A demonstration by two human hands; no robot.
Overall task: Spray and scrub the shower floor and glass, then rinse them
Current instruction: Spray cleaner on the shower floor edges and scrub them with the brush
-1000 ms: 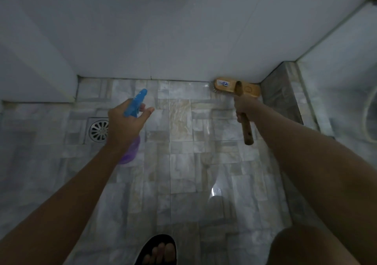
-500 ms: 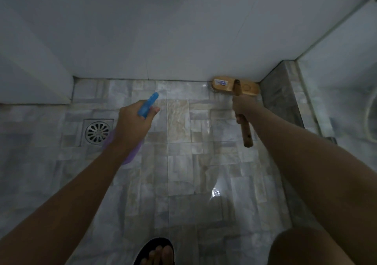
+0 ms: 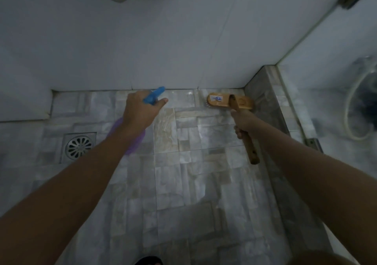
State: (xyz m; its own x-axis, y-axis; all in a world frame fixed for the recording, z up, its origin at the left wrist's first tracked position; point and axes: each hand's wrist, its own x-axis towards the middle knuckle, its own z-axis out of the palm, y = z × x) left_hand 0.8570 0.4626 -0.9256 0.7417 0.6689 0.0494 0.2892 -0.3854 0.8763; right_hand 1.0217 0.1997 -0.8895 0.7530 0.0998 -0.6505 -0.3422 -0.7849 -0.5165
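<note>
My left hand [image 3: 138,113] grips a spray bottle [image 3: 154,97] with a blue nozzle and a purple body, held above the grey stone-tile shower floor [image 3: 183,179]. The nozzle points toward the far wall. My right hand [image 3: 243,123] grips the wooden handle of a scrub brush [image 3: 229,101]. The brush head lies bristles-down on the floor at the far right corner, against the wall base. The glass panel [image 3: 330,65] stands on the right, above a tiled curb.
A round metal drain [image 3: 78,147] sits in the floor at the left. White wall tiles [image 3: 163,40] rise behind. A tiled curb [image 3: 269,105] borders the floor on the right; a hose [image 3: 350,118] shows behind the glass. A dark sandal [image 3: 149,261] shows at the bottom edge.
My left hand has carried the spray bottle to the right and farther toward the back wall, away from the drain. The brush stays in the far right corner.
</note>
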